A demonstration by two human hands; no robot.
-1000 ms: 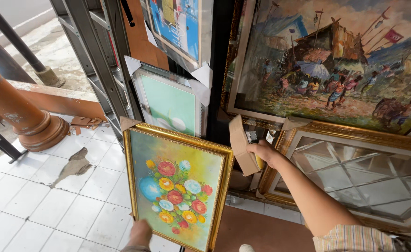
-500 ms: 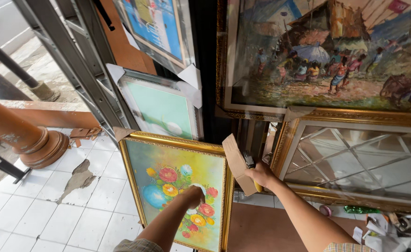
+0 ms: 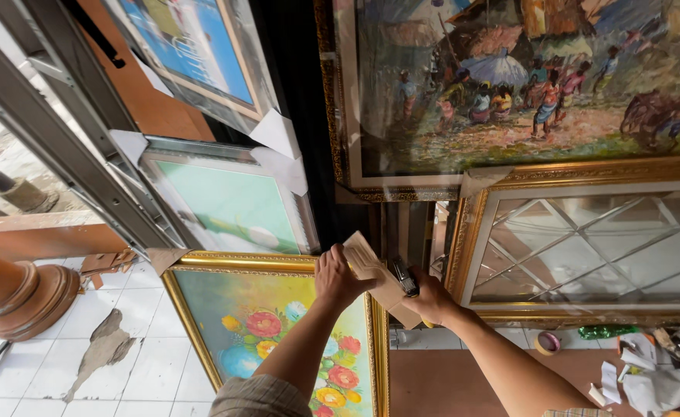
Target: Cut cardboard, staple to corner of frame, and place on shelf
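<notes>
A tan cardboard corner piece (image 3: 375,274) is gripped from the left by the closed left hand (image 3: 337,278). The right hand (image 3: 426,299) is closed around a dark stapler (image 3: 405,276) just beside it, above the gold-framed flower painting (image 3: 278,340).

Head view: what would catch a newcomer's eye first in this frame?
Centre frame, the left hand and right hand meet on a folded brown cardboard piece at the top right corner of a gold-framed flower painting standing on the white tiled floor. Above hangs a large village-scene painting, with a gold-framed mirror leaning at right. The right hand also grips a small dark tool, possibly a stapler.
</notes>
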